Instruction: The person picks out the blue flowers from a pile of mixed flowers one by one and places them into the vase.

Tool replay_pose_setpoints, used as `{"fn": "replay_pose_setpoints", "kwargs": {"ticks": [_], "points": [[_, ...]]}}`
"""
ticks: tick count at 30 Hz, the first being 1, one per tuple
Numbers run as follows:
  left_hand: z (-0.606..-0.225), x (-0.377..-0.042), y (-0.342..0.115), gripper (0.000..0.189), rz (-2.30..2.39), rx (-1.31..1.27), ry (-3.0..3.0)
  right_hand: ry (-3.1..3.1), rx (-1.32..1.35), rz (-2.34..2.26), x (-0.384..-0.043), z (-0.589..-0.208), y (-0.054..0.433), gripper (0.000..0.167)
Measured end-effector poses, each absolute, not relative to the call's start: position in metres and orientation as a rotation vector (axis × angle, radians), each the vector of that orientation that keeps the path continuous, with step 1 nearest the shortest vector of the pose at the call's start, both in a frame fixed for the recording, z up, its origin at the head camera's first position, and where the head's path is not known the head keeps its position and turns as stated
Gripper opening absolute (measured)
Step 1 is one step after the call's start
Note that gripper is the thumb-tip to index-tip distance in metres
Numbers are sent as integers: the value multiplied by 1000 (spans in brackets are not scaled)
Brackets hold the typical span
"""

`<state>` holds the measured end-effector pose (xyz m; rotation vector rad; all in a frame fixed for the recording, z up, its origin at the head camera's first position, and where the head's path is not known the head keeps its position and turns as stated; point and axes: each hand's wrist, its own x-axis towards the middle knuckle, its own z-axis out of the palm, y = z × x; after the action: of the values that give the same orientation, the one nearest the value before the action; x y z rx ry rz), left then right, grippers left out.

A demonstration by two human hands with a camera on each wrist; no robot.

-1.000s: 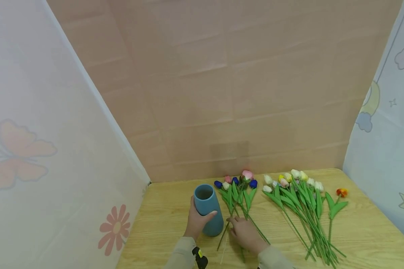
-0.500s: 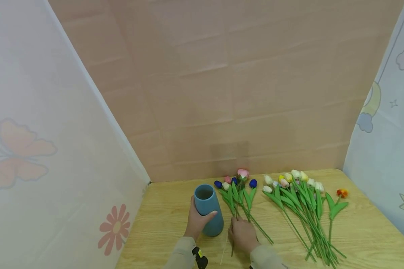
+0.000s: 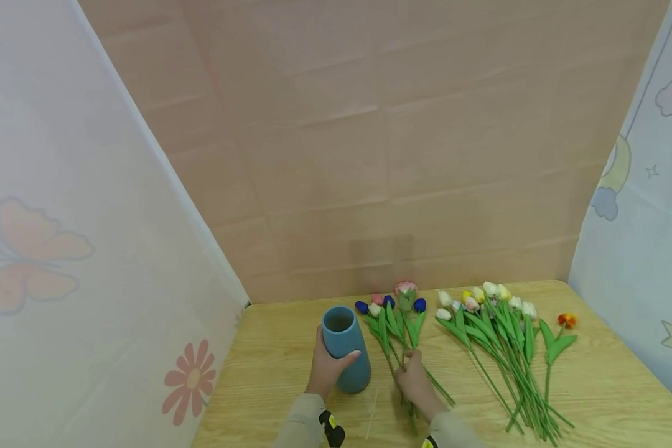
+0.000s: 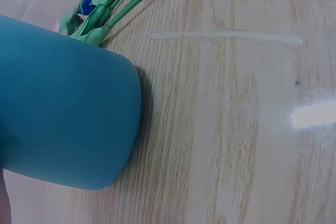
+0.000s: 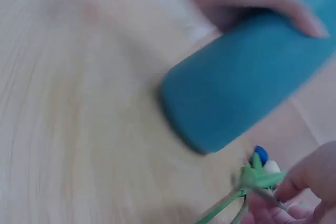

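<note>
A blue vase (image 3: 344, 348) stands on the table, its round mouth uppermost. My left hand (image 3: 326, 368) grips its side, thumb across the front. To the right, my right hand (image 3: 418, 384) pinches the stem of a pink flower (image 3: 406, 288), whose head lies at the table's back edge. Around it is a small group of artificial tulips, with a blue tulip (image 3: 420, 305) and a white tulip (image 3: 374, 309) among them. In the right wrist view, the fingers of my right hand (image 5: 310, 187) close on a thin stem; the flower head is hidden there.
A larger pile of white, yellow and pale pink tulips (image 3: 506, 348) lies to the right, stems toward me. An orange flower (image 3: 567, 320) lies beyond it. A pale streak (image 4: 226, 35) marks the wooden table (image 3: 280, 348). Cloth walls enclose the back and sides.
My right hand first shifts left and down, then right and slightly up. The pink flower shifts and turns with it. My left hand and the vase stay in place.
</note>
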<state>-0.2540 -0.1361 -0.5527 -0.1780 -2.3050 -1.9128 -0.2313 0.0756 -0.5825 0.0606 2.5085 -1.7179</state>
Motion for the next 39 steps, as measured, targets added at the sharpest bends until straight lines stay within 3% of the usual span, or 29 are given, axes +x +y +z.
{"fn": "replay_pose_setpoints", "kwargs": {"ticks": [4,12,27,31,39], "points": [[-563,-259,-138,89,-1878,-171,-2317,2172,178,-2053,-225,-576,91,48],[-560,-258,-137,90,-1853,-175,-2317,2245,243,-2001,-213,-574,123,44],[-557,-257,-136,90,-1897,-180,-2304,3177,328,-1545,-212,-557,197,33],[-557,-256,-136,89,-1885,-181,-2304,3192,408,-1388,-208,-556,221,39],[-560,-256,-136,89,-1874,-166,-2313,3265,514,-1205,-205,-571,240,29]]}}
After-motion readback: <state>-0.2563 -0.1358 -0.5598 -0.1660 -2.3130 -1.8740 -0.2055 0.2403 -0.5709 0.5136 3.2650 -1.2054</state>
